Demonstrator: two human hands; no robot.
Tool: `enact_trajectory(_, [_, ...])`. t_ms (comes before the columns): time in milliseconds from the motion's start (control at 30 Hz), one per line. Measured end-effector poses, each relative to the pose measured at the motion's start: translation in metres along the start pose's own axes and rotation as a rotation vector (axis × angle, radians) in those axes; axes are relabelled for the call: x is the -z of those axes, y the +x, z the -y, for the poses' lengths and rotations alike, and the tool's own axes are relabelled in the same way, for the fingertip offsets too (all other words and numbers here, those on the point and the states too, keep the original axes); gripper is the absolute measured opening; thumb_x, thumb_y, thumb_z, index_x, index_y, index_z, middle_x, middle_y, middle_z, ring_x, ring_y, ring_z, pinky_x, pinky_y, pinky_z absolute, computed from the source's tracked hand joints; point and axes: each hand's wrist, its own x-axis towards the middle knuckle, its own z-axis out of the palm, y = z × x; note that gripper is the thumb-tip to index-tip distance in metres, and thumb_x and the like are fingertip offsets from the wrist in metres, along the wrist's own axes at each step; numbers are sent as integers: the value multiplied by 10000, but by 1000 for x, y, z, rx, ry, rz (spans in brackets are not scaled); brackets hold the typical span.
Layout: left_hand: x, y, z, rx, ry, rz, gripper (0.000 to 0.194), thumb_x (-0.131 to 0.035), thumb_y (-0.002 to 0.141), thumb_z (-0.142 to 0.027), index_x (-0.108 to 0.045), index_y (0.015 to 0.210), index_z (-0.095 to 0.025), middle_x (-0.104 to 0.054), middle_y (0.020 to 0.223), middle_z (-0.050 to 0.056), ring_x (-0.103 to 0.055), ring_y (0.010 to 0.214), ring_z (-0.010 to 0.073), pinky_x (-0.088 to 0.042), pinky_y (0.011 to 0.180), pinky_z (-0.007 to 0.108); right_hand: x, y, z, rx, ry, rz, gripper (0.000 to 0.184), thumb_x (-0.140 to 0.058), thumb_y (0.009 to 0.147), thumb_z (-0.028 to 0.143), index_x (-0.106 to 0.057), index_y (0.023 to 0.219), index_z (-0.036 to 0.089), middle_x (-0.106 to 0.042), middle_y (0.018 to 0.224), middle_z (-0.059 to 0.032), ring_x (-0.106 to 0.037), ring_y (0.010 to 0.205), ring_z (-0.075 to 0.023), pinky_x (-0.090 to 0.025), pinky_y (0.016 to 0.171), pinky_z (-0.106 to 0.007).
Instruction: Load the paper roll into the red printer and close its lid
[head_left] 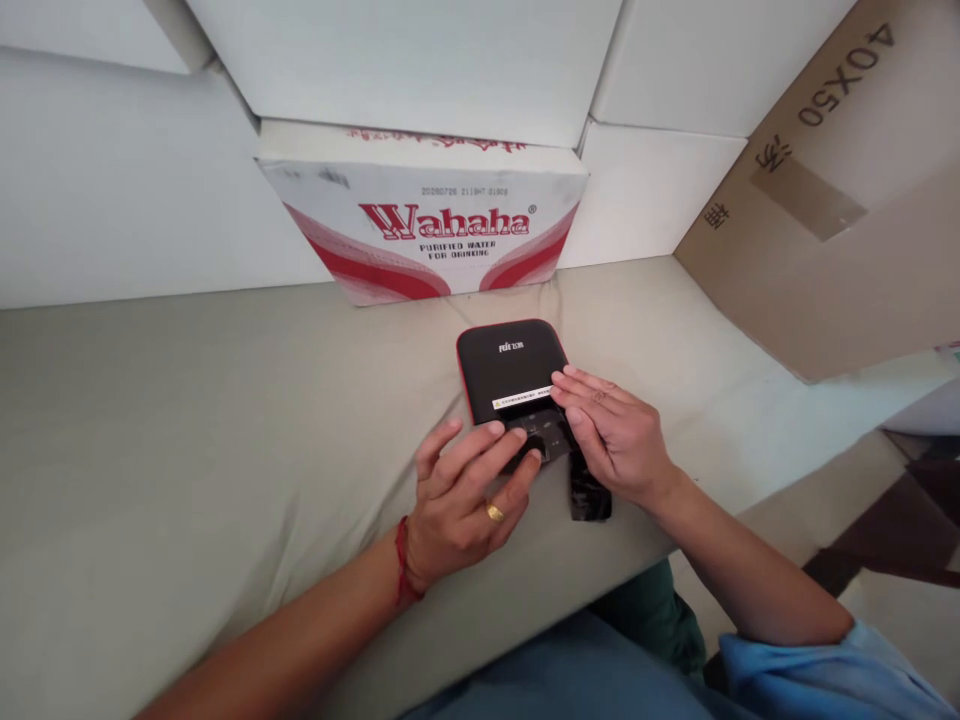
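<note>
A small black device with a red rim lies on a grey-beige cloth-covered surface. A white label strip runs across it, and its near end shows an open compartment. My left hand, with a gold ring and a red wrist string, has its fingertips pressed on that near end. From the right, my right hand lays its fingers flat across the same end. A thin black piece lies on the cloth under my right palm, partly hidden.
A white and red Wahaha water carton stands just behind the device. White boxes line the back. A brown cardboard box leans at the right. The surface's front edge is near my lap, with floor at lower right.
</note>
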Motion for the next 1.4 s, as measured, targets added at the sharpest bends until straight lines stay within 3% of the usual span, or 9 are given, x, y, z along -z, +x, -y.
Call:
enact_trajectory(133, [-3, -5, 4, 41, -46, 95, 393, -738, 940, -145, -723, 1310, -274, -675, 1530, 139, -523, 1628, 346, -355, 1380, 615, -2, -2, 1, -44, 47, -19, 368, -534, 1137, 184, -834, 1349, 213, -835, 1405, -90, -769, 1395, -236, -645, 1217, -446])
enact_trajectory(267, [-7, -8, 7, 61, -49, 67, 797, -791, 945, -204, -461, 1657, -346, -503, 1753, 188, -572, 1601, 359, -340, 1366, 684, -4, -4, 3, -74, 63, -21, 369, -534, 1142, 202, -834, 1355, 230, -826, 1422, -80, -757, 1413, -241, -637, 1231, -463])
enact_trajectory(367, [-7, -5, 12, 91, -25, 37, 953, -770, 994, -372, -255, 1792, -289, -643, 1650, 203, -645, 1534, 358, -259, 1392, 706, -3, -2, 3, -77, 65, -16, 358, -542, 1141, 205, -844, 1332, 225, -833, 1408, -81, -766, 1399, -242, -644, 1220, -454])
enact_trajectory(533, [1, 4, 27, 84, -45, 55, 817, -545, 1117, -409, -210, 1820, -163, -842, 1378, 136, -797, 1329, 277, -247, 1425, 541, -2, -2, 3, -40, 60, -27, 338, -567, 1121, 163, -847, 1310, 183, -847, 1378, -112, -779, 1380, -249, -646, 1211, -434])
enact_trajectory(700, [6, 10, 34, 131, -70, 109, 678, -404, 1161, -315, -255, 1817, -235, -865, 1339, 57, -824, 1270, 226, -297, 1373, 443, -4, -2, 4, -55, 69, -40, 358, -563, 1117, 167, -841, 1337, 217, -842, 1395, -96, -778, 1382, -253, -644, 1217, -457])
enact_trajectory(1000, [5, 8, 38, 333, -367, 76, 671, -563, 1108, -189, -392, 1747, -303, -874, 1287, 47, -791, 1285, 228, -480, 1245, 461, -5, -5, 19, -62, 38, -38, 320, -549, 1133, 283, -849, 1244, 264, -877, 1322, -72, -803, 1317, -271, -539, 1267, -550])
enact_trajectory(1100, [0, 0, 39, 545, -556, 39, 745, -650, 1088, -271, -341, 1761, -345, -692, 1617, 103, -611, 1562, 258, -409, 1365, 515, -6, -23, 24, 28, 40, -82, 323, -578, 1104, 247, -826, 1310, 263, -879, 1314, -72, -782, 1302, -285, -543, 1235, -566])
enact_trajectory(1233, [-14, -13, 48, 746, -763, 93, 982, -747, 1023, -491, -176, 1817, -395, -124, 1951, 66, -165, 1812, 338, -181, 1471, 619, -7, -47, 26, 37, -11, -163, 397, -613, 1071, 217, -790, 1423, 266, -862, 1340, -95, -717, 1269, -305, -621, 1059, -518])
enact_trajectory(1400, [-29, -27, 57, 909, -1035, 168, 1060, -735, 994, -575, -87, 1820, -433, -31, 1961, 22, -200, 1807, 322, -264, 1464, 579, -9, -55, 28, -2, -29, -170, 468, -607, 1060, 217, -754, 1489, 331, -847, 1363, -76, -701, 1231, -321, -614, 1009, -540])
